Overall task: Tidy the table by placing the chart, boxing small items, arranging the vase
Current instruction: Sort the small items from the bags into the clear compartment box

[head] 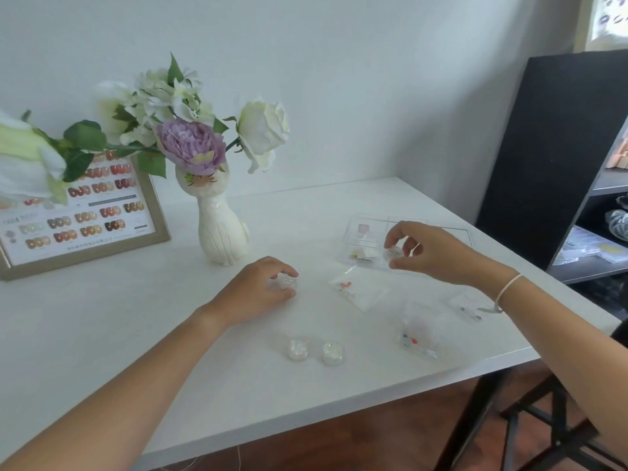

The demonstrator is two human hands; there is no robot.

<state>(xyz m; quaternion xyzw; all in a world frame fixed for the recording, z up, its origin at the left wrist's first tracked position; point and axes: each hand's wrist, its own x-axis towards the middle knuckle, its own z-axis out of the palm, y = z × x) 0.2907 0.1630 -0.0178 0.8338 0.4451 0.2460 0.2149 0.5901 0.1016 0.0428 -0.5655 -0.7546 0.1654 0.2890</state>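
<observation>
white walls back a white table [170, 334] where a person sorts small items. left hand [253, 294] curls its fingers round a small clear jar [287, 283] near the table's middle. right hand [431, 251] pinches another small jar [394, 253] over the clear compartment box [370, 239] toward the far right corner. two glitter jars [316, 350] and clear packets [360, 287] lie near the front edge. framed nail chart [85, 215] leans at the far left edge, cat-shaped vase [222, 229] of flowers just beside it.
</observation>
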